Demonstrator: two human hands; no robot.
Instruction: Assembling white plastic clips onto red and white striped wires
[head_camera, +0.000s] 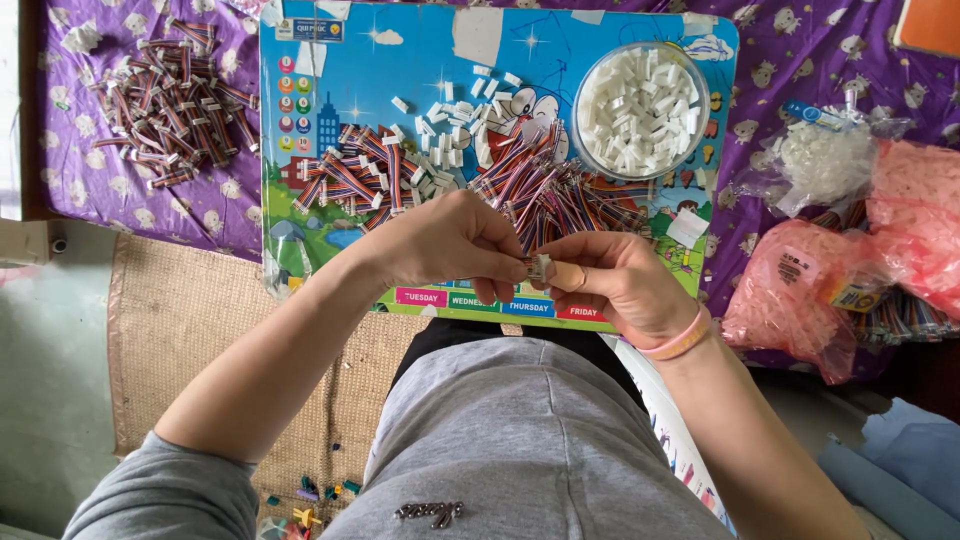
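Head view, looking down: the left hand (455, 243) and right hand (610, 280) meet above the near edge of a colourful cartoon-printed board (300, 215), fingertips of both pinched together on one small white plastic connector (540, 266). Just beyond lie a heap of short striped ribbon wires (560, 195) and a clear round bowl of white connectors (641, 110).

Cartoon board (420, 60): sky blue, white stars and clouds, green hills, coloured day labels along the near edge. Tablecloth (90, 190): purple, small white animal print. Ribbon-wire bundles (560, 195): striped red, blue, orange, white. Connector housings (640, 108) in clear bowl (585, 140): white. Plastic bags (800, 290): pink. Wristband (680, 340): pale pink. Mat (180, 320): tan weave. Trousers (530, 440): grey.
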